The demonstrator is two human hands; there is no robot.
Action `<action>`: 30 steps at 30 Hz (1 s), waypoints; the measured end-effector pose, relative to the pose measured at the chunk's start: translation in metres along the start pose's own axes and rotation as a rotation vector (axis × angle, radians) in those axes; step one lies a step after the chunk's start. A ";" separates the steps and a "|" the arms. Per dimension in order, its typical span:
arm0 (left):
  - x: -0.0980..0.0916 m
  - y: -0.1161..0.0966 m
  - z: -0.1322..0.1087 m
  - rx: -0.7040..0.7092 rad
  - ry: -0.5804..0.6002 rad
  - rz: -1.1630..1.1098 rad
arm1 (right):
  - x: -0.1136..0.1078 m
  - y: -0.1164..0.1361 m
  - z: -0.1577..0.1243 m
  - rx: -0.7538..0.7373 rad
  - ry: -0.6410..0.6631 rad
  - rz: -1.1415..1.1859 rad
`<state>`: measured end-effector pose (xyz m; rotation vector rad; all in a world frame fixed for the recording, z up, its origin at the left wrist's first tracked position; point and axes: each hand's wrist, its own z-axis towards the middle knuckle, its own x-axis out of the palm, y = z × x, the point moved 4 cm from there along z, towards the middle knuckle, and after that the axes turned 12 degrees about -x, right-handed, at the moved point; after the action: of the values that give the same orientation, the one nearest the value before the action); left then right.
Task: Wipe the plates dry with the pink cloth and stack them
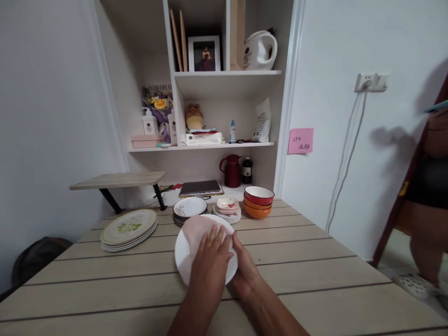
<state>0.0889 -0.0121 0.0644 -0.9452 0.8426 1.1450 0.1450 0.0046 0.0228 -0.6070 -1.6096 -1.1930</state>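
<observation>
A white plate [182, 255], tilted towards me, is held above the table near its middle. My right hand [247, 270] grips it at its right edge, with the thumb along the rim and the other fingers behind. A pale pink cloth [194, 228] covers much of the plate's upper left face. Flat on this cloth lies my left hand [212, 256], fingers stretched out and pressing it against the plate. Just behind are a stack of dark-rimmed plates [190, 207] and small heart-patterned dishes [227, 204] on white plates.
Large plates with a green pattern [128, 227] are stacked at left, before a small raised shelf [119, 179]. Red and orange bowls [259, 200] stand back right. Behind are a laptop [200, 187] and a red jug [231, 171]. Another person [429, 210] stands at far right.
</observation>
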 end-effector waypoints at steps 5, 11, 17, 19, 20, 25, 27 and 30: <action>0.007 -0.011 -0.013 0.116 -0.009 -0.005 | -0.015 0.005 0.003 0.002 -0.070 -0.065; 0.004 0.021 -0.058 0.267 -0.200 0.066 | -0.012 0.016 0.005 -0.049 -0.066 -0.096; 0.006 0.082 -0.068 0.105 -0.204 0.065 | -0.009 0.005 0.004 -0.077 -0.090 -0.176; 0.003 0.088 -0.057 0.016 -0.191 0.043 | -0.007 -0.001 0.002 -0.018 -0.067 -0.195; 0.001 0.088 -0.051 -0.027 -0.190 0.030 | -0.007 -0.004 0.002 0.009 -0.047 -0.190; 0.000 0.069 -0.026 -0.137 -0.110 -0.025 | -0.009 -0.013 0.001 0.058 0.010 -0.127; 0.000 0.057 -0.022 -0.061 -0.047 -0.045 | -0.012 -0.014 0.002 0.070 0.016 -0.105; -0.005 0.043 -0.022 0.096 0.030 -0.064 | -0.013 -0.013 0.003 0.077 -0.002 -0.072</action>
<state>0.0441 -0.0285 0.0529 -0.9056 0.8776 1.0293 0.1379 0.0047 0.0059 -0.5049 -1.6835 -1.1770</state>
